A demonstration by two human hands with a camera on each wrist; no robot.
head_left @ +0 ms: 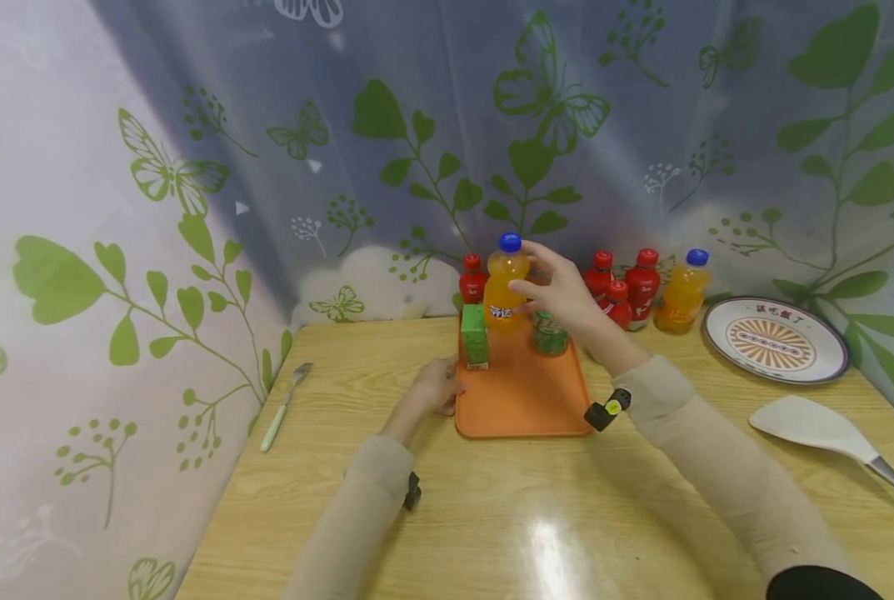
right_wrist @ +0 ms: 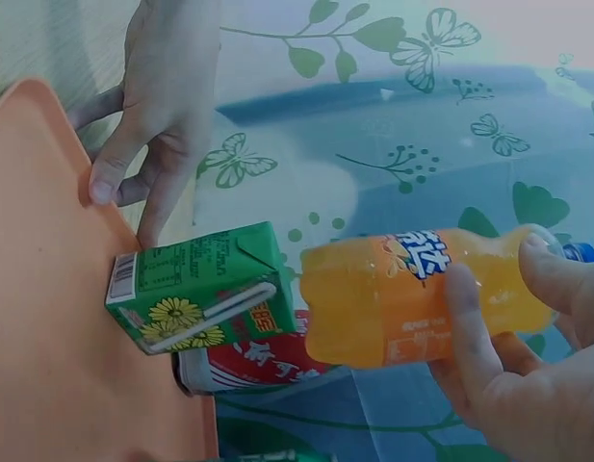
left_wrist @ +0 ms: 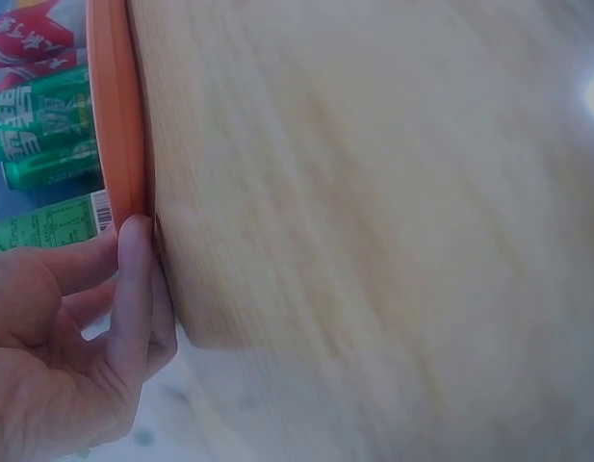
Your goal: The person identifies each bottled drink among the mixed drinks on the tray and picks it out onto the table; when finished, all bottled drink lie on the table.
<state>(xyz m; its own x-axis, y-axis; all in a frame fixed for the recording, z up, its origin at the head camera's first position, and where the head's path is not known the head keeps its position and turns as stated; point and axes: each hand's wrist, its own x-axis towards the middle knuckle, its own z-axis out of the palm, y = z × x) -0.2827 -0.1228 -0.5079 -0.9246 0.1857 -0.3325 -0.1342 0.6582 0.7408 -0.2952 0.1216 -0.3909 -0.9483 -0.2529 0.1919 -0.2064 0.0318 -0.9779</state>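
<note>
My right hand grips an orange soda bottle with a blue cap. The bottle is held above the back of an orange tray, its base close to the top of a green drink carton in the right wrist view. My left hand holds the tray's left rim, thumb and fingers at the edge in the left wrist view. The carton stands on the tray's left side. Green cans and a red-capped bottle are behind it, partly hidden.
Right of the tray stand several red bottles and another orange soda bottle. A patterned plate and a white spatula lie farther right. At the left is a fork. A patterned curtain hangs behind the table.
</note>
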